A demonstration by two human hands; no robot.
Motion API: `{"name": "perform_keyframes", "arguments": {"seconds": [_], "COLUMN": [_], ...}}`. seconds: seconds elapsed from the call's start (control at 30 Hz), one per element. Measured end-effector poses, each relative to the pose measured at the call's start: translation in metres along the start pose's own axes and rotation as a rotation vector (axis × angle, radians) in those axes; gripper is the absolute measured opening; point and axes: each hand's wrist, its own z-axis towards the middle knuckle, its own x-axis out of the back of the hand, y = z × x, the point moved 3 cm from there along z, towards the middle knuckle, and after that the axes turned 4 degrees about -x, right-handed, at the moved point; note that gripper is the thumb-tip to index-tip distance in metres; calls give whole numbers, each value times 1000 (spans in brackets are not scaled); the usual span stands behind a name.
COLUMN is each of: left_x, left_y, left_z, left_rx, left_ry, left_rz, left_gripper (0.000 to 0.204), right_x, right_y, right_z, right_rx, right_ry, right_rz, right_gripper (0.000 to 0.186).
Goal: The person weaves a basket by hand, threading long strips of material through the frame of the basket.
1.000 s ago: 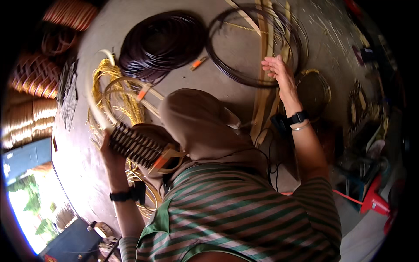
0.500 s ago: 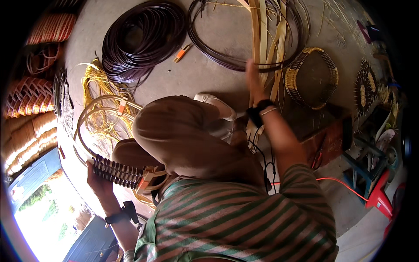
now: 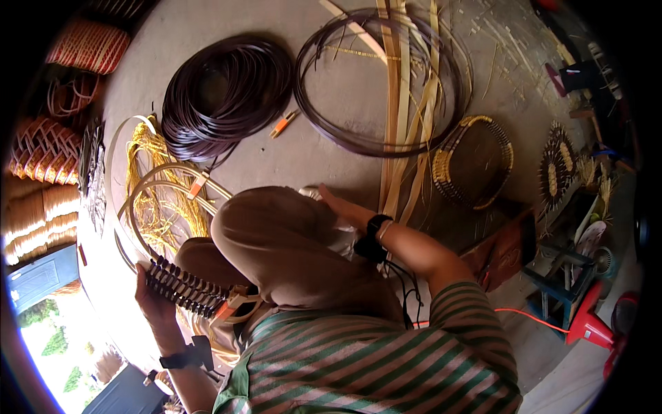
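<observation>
My left hand (image 3: 156,303) is closed around a curved band of dark and light weaving (image 3: 181,286) at the lower left, beside my bent legs. Pale hoops (image 3: 148,238) run out from the far end of this band. An orange-marked clip (image 3: 227,308) grips its near end, and a similar clip (image 3: 198,185) sits on the hoops farther off. My right hand (image 3: 343,209) is beside my raised knee, near a white shoe (image 3: 312,194). Its fingers look stretched out, partly hidden by the leg, and I see nothing in them.
Ahead lie a dark coil (image 3: 186,110), a looser dark ring (image 3: 303,103) over pale flat strips (image 3: 394,103), and an orange-marked clip (image 3: 283,124). Yellow fibres (image 3: 141,162) lie left. At right are a woven ring (image 3: 441,169), a wooden box (image 3: 493,259), and a red stool (image 3: 589,321).
My right hand has drawn back from the pale strips to beside my knee. My left hand keeps its hold on the woven band. The whole view has shifted slightly.
</observation>
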Motion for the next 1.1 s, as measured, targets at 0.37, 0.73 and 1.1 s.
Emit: {"name": "perform_keyframes", "arguments": {"seconds": [0.37,0.73,1.1], "left_x": [-42,-40,-56], "left_y": [-3,-13,-10], "left_z": [-10,-2,-16], "left_rx": [-56,-44,-105], "left_ry": [-7,-35,95], "left_rz": [-75,-106,-140], "left_gripper": [27,28,18], "right_x": [62,268,235], "right_y": [56,123,123], "right_z": [-8,-16,-26], "right_rx": [-136,191,-36], "right_ry": [261,739,710], "right_rz": [-237,-233,-134], "right_gripper": [81,34,39]}}
